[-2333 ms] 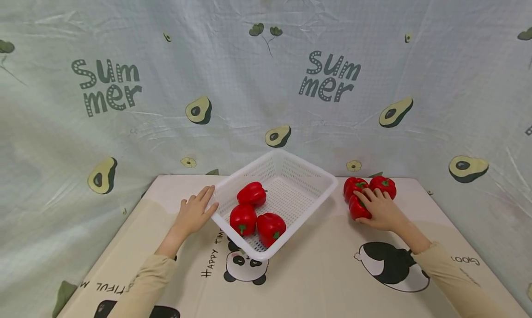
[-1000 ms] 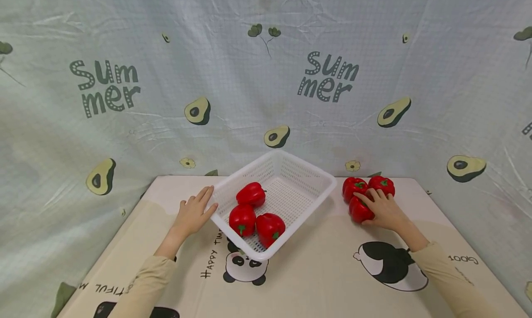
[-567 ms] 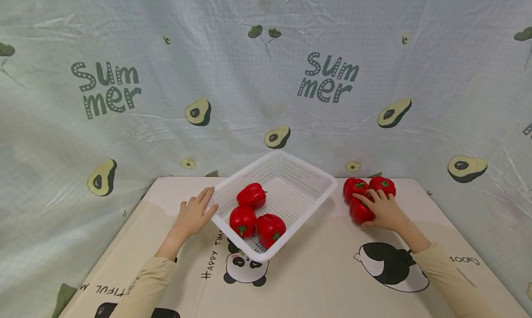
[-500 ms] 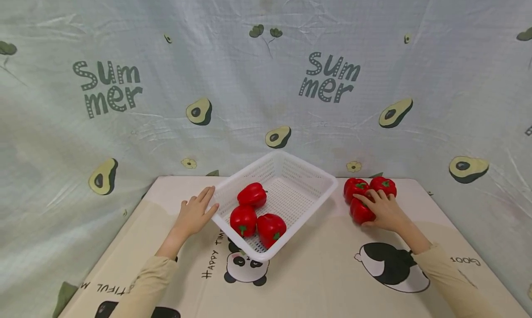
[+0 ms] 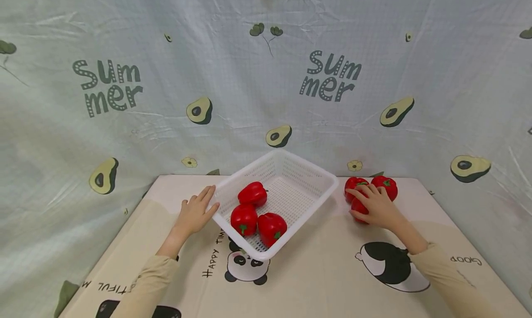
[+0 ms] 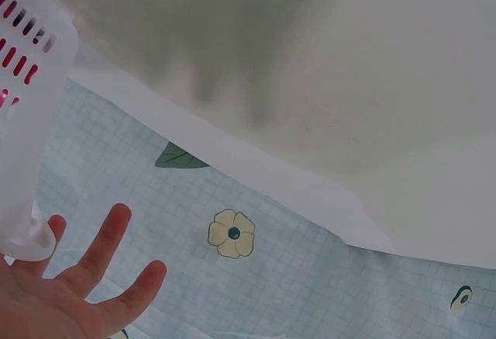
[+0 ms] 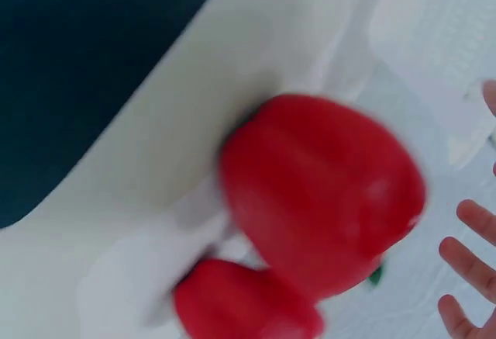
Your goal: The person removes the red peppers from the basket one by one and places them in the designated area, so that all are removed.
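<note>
In the head view my left hand (image 5: 195, 215) rests its fingertips at the left corner of a white plastic basket (image 5: 309, 211). Its fingers look spread in the left wrist view, right at the basket's rim (image 6: 35, 238). Three red bell peppers (image 5: 251, 194) lie inside the basket, towards its near left end. On the right, my right hand (image 5: 377, 209) is over the nearest of three other bell peppers and partly hides this front pepper (image 5: 359, 206). Behind it sit a left pepper (image 5: 352, 184) and a right pepper (image 5: 389, 187). The right wrist view shows spread fingers (image 7: 468, 268) beside a large, blurred pepper (image 7: 325, 191).
The table (image 5: 324, 272) has a pale cover printed with a panda (image 5: 247, 266) and a black and white figure (image 5: 390, 265). A curtain (image 5: 249, 77) with avocado prints hangs along the table's back and sides. The basket stands at an angle near the back edge.
Earlier, the right hand's fingers lay round the front pepper, which shifted slightly towards me. Now the hand has risen a little, its fingers spread further left over the peppers. The left hand stays put.
</note>
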{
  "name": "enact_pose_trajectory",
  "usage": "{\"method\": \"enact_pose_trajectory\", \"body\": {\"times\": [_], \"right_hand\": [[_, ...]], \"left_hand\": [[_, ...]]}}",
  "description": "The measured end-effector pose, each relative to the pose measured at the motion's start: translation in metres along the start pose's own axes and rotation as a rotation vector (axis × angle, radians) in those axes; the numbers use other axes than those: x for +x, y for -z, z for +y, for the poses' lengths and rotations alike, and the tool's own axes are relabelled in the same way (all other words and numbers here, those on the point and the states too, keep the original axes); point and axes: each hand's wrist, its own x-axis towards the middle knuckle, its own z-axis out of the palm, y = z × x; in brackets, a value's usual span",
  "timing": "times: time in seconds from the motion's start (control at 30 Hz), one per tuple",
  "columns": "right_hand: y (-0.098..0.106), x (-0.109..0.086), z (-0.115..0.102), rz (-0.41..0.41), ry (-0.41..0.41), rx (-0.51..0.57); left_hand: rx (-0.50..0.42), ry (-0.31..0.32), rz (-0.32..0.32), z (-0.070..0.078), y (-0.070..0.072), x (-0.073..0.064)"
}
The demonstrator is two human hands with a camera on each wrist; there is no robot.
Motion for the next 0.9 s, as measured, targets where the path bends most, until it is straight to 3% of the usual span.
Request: {"method": "enact_pose_trajectory", "body": {"times": [0.43, 0.67, 0.9], "right_hand": [[0.015, 0.035, -0.045, 0.064, 0.069, 0.191], [0.017, 0.046, -0.068, 0.082, 0.125, 0.187], [0.018, 0.053, -0.093, 0.027, 0.144, 0.212]], "left_hand": [[0.004, -0.003, 0.008, -0.001, 0.000, 0.000], [0.009, -0.007, 0.004, 0.000, 0.000, 0.000], [0.007, 0.000, -0.002, 0.000, 0.000, 0.000]]}}
